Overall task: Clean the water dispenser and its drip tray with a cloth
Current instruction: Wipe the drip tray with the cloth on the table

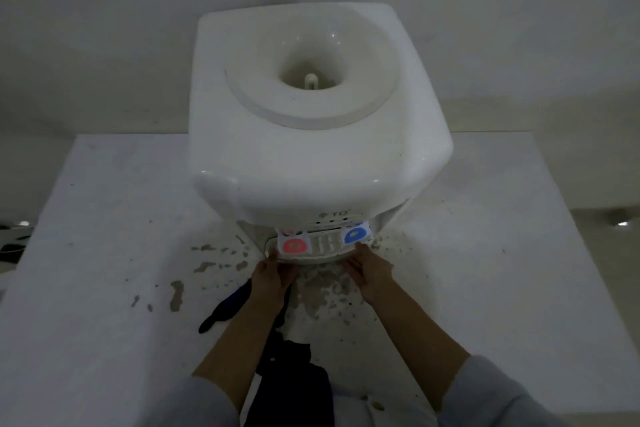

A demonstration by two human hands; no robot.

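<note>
While my left hand and right hand grasp its ends, the slotted white plastic drip tray sits under the white dispenser.
Light, stiff, probably slippery; I'd hold the side edges level, dark cloth lying below.

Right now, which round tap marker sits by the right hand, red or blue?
The blue round tap marker, just above the right hand. The red round tap marker sits above the left hand.

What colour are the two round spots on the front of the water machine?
One spot is red and the other spot is blue, seen from the head camera.
</note>
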